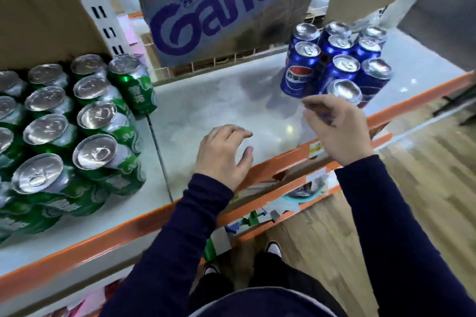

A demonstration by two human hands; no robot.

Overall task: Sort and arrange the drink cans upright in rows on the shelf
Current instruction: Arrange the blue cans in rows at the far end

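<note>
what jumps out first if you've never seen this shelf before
A big block of green cans fills the left of the shelf, and a smaller cluster of blue cans stands back right. Between them both hands hang over its bare middle: left hand spread, right hand blurred beside the nearest blue can.

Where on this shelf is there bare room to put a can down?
The widest bare patch of shelf lies between the green cans and the blue cans, in front of the cardboard box; the left hand is over its front. A narrower strip lies right of the blue cans. The left end is packed tight.
</note>
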